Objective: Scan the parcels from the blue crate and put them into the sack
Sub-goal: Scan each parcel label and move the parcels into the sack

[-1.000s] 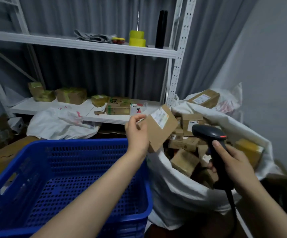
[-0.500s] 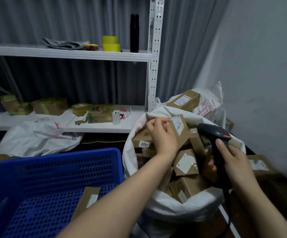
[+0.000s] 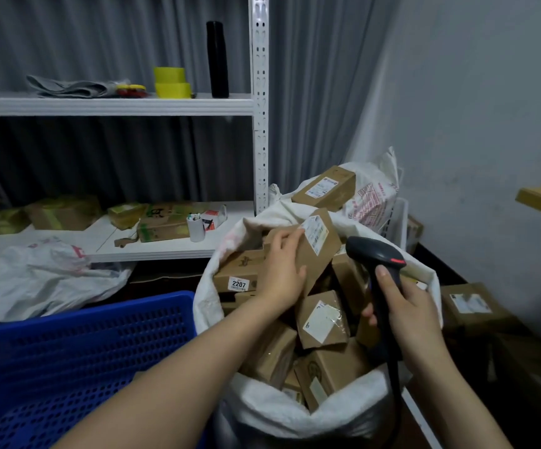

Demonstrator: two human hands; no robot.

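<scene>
Grey curtains (image 3: 100,43) and a pale wall (image 3: 489,108) close in a dim storage corner. Over the mouth of the white sack (image 3: 295,416) a brown parcel (image 3: 319,244) sits tilted, its white shipping label facing up and to the right. The left hand (image 3: 282,270) holds it, fingers curled over its upper edge and thumb pressed against its lower side. Whether the parcel already rests on the boxes beneath is hard to tell, since the hand covers that edge.

The sack is heaped with more cardboard parcels, one at the left carrying a sticker that reads 2207 (image 3: 239,284). Just right of the held parcel, the right hand (image 3: 405,306) is wrapped round the handle of a black scanner (image 3: 376,257), its forefinger lying along the front of the grip and the scanner's head pointing left toward the label. A dark cable hangs from the handle down past the sack's rim.

At lower left, touching the sack, stands the blue crate (image 3: 84,335); the left forearm crosses its near corner. Behind the sack a second white sack (image 3: 372,196) bears a long box (image 3: 324,187). A white shelf rack (image 3: 259,124) stands behind the crate, with taped boxes on its lower board and yellow tape rolls (image 3: 170,82) beside a black cylinder (image 3: 217,59) on the upper one. A crumpled white bag (image 3: 42,277) lies below the lower board.
</scene>
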